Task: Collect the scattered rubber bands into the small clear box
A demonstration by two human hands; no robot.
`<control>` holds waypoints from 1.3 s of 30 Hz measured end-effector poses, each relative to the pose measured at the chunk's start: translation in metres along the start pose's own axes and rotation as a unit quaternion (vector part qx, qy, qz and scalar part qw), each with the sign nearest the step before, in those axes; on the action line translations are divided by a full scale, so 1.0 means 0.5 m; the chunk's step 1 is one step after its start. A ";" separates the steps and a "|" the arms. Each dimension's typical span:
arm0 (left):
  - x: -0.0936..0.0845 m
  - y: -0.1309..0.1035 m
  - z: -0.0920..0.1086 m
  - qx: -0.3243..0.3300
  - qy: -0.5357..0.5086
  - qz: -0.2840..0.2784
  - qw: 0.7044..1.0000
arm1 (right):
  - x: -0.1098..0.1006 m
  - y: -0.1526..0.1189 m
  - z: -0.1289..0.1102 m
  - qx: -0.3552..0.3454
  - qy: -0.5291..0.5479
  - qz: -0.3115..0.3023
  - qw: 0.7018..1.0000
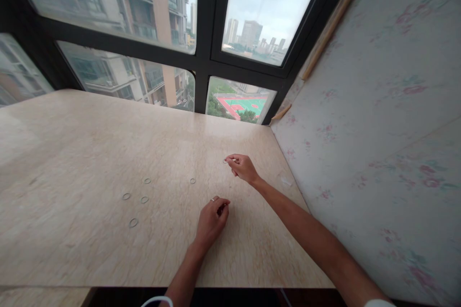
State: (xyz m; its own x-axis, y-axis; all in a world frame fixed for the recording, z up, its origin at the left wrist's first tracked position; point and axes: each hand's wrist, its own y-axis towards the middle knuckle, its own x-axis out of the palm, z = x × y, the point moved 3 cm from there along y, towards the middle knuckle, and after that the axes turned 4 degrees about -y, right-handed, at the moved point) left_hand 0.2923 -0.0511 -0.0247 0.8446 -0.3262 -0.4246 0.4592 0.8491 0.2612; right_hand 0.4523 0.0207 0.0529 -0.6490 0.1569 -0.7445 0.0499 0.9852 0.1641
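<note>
Between the fingertips of my right hand (242, 168) is a small thin ring (225, 160), at or just above the marble surface (173, 249). My left hand (212, 220) rests nearer the front edge with its fingers curled together; what it holds, if anything, is hidden. It wears a finger ring. One thin green-grey ring (193, 181) lies alone, left of my right hand. Farther left, several similar rings lie flat and apart: an upper one (147, 181), a middle one (144, 199), a leftmost one (126, 196) and a front one (133, 222).
Dark window frames (203, 62) stand along the back edge of the surface. A floral-papered wall (360, 120) borders the right side, with a small clear scrap (286, 181) near it. At the bottom, a white cable (156, 299) shows by my left forearm.
</note>
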 end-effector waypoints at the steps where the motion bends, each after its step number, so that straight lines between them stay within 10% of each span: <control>1: -0.001 0.001 0.000 0.001 -0.001 0.002 1.000 | -0.011 -0.024 -0.002 0.023 0.087 0.020 0.996; 5: -0.006 0.003 0.003 0.008 -0.008 0.013 1.000 | -0.053 -0.138 -0.001 0.090 0.225 0.056 0.969; 17: -0.009 0.005 0.006 0.005 -0.005 0.016 1.000 | -0.211 -0.526 0.177 0.295 0.069 0.283 0.910; 29: -0.017 0.000 0.014 -0.039 -0.023 0.041 0.998 | -0.201 -0.507 0.211 0.281 -0.073 0.215 0.933; 39: -0.016 0.001 0.013 -0.060 -0.033 0.042 0.997 | -0.169 -0.535 0.230 0.362 0.008 0.184 0.914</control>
State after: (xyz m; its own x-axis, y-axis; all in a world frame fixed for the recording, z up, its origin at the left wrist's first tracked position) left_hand 0.2873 -0.0510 -0.0154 0.8965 -0.2747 -0.3475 0.3531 0.9169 0.1861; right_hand 0.5810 -0.2482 -0.0025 -0.4973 0.4922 -0.7144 0.7527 0.6543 -0.0732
